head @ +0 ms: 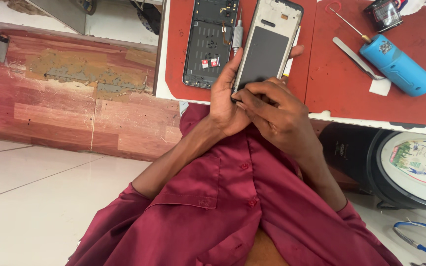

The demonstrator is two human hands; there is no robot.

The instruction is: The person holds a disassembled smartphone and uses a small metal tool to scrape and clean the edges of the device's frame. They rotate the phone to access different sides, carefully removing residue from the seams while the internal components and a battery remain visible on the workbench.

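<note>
Counter: white top, two red mats [321,64] along its near edge.
Left hand [225,106]: I see it curled round the opened phone frame [267,47], held over the near edge.
Right hand [272,113]: fingertips pinched at the frame's lower corner.
Beside: dark back cover [208,44], blue cylinder tool [398,64], tweezers [356,56].

left hand [228,106] holds phone frame [267,44] | right hand [277,116] fingers at its edge, maybe prying
</note>
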